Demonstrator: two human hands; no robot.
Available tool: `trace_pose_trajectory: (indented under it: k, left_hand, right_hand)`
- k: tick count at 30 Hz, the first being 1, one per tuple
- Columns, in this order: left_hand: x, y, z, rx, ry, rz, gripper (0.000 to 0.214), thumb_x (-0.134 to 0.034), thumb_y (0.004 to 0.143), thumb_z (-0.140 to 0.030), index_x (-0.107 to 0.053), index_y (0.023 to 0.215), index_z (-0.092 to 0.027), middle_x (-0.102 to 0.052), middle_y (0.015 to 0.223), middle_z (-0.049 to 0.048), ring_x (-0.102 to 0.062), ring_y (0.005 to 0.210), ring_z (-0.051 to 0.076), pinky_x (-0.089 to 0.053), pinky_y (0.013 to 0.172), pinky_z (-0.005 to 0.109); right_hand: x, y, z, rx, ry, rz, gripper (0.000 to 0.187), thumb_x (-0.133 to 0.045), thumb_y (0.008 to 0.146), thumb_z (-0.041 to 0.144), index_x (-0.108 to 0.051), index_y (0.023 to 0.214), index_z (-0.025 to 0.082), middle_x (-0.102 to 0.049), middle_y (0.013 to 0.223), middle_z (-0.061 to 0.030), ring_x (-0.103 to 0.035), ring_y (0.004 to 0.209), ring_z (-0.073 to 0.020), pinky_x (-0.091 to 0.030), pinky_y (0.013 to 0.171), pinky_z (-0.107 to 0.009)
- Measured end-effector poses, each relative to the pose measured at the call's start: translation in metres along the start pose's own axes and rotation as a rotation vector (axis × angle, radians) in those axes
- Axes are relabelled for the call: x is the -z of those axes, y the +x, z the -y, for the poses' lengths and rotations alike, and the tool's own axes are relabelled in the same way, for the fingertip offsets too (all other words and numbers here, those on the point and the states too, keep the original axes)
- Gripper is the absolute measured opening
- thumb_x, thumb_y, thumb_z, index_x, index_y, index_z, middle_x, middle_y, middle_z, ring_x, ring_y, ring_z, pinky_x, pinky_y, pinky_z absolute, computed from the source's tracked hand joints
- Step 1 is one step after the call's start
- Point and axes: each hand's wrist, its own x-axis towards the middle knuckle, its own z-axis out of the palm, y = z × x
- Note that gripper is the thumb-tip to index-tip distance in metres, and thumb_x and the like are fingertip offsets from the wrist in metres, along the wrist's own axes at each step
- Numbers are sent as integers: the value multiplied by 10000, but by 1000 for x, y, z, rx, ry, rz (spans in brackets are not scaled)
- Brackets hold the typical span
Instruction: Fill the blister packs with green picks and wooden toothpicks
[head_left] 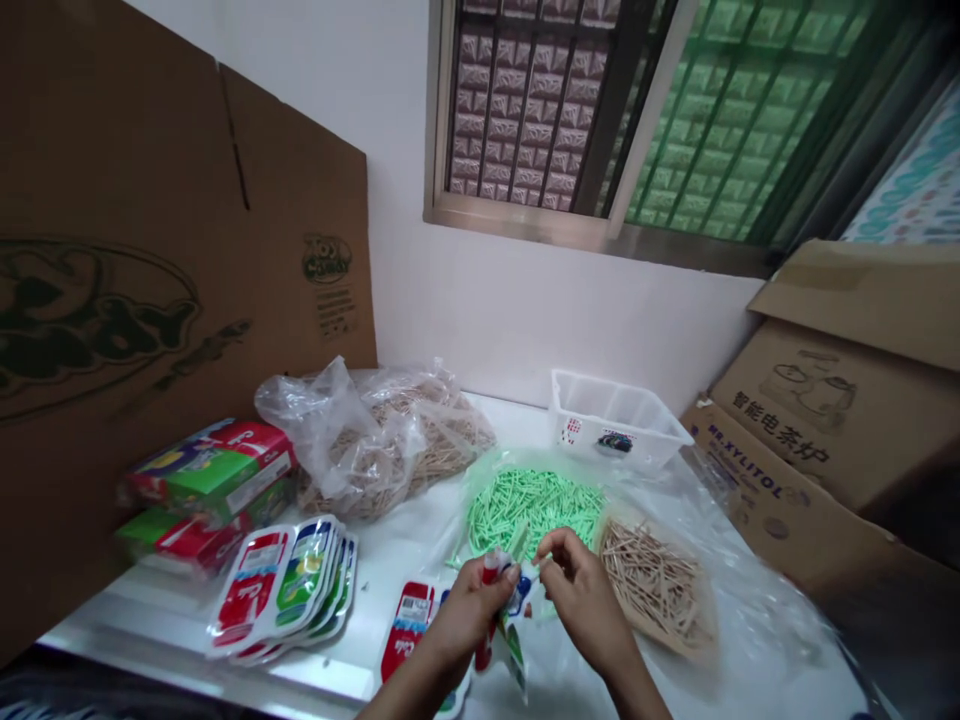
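My left hand [469,615] is closed on a small red and green printed packet [513,645], seen nearly edge-on, its top held near the green sticks. My right hand [581,605] is just to its right, fingers curled in a pinch; whatever lies between the fingertips is too small to make out. In front of both hands a heap of short light-green sticks [536,505] lies on clear plastic. Brown sticks [649,575] fill an open bag beside my right hand. Under my left forearm lies another red Cola packet [405,625], partly hidden.
At left, a stack of red and green packets [289,585] sits by printed boxes [217,470]. Behind it is a plastic bag of brown sticks [405,430]. A white basket [619,425] stands at the back. Cardboard boxes [795,430] edge the right side, a tall carton [292,220] the left.
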Motion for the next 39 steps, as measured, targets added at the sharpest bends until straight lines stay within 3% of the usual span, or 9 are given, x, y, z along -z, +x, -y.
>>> trace_pose_trajectory:
  k: [2,4,8,15,19,23,26,34,39]
  left_hand:
    - [-1,0,-1,0,14,19,401,-671,682,-495,-576,686,-106,-576,533,20,-483,437,79,-317,436,172]
    - [-2,0,-2,0,17,30,396,-672,685,-491,-578,683,-107,-588,538,28,-490,442,81,-316,437,169]
    - [-2,2,-3,37,-15,75,369,-709,664,-454,-598,708,-105,-587,554,20,-534,493,99,-366,487,179]
    - [-9,3,-1,47,-22,142,417,-660,696,-503,-629,676,-88,-581,539,35,-547,495,122,-406,518,213]
    - [-16,5,1,28,12,96,396,-670,694,-479,-622,670,-87,-587,525,37,-537,478,108,-352,446,175]
    - [-17,7,2,118,51,123,382,-673,693,-471,-622,690,-92,-614,545,45,-504,409,88,-315,377,161]
    - [-17,6,3,149,5,157,359,-689,689,-451,-626,705,-98,-629,559,47,-548,454,102,-398,448,179]
    - [-25,6,6,112,-54,170,365,-660,722,-439,-658,740,-75,-619,562,56,-586,534,130,-444,544,213]
    - [-20,11,12,120,41,59,368,-693,674,-459,-613,691,-100,-588,529,17,-459,383,69,-278,353,153]
  right_hand:
    - [-3,0,3,-27,89,7,250,-500,805,383,-539,952,185,-553,732,8,-541,600,-139,-453,519,-237]
    - [-4,2,5,-27,104,24,290,-505,811,436,-562,931,178,-549,734,1,-532,611,-140,-457,514,-233]
    - [0,7,3,1,56,35,277,-516,812,427,-570,725,170,-494,626,25,-486,576,-116,-435,517,-207]
    - [7,3,-3,-54,137,45,152,-475,809,340,-502,763,197,-485,655,31,-522,523,-119,-481,440,-221]
    - [10,1,0,-50,190,39,230,-516,807,407,-534,890,193,-494,733,7,-525,578,-133,-493,402,-224]
    - [16,1,-4,-62,262,116,261,-517,813,444,-541,784,186,-450,668,26,-502,546,-122,-503,404,-237]
    - [21,2,-7,-82,292,151,265,-513,815,454,-524,782,191,-439,674,34,-501,540,-114,-499,408,-233]
    - [28,-2,-9,-44,78,144,158,-438,836,338,-453,742,212,-421,625,57,-492,473,-97,-452,414,-197]
    - [27,-2,-12,28,7,7,190,-481,829,351,-526,945,207,-575,864,-28,-581,814,-178,-498,644,-249]
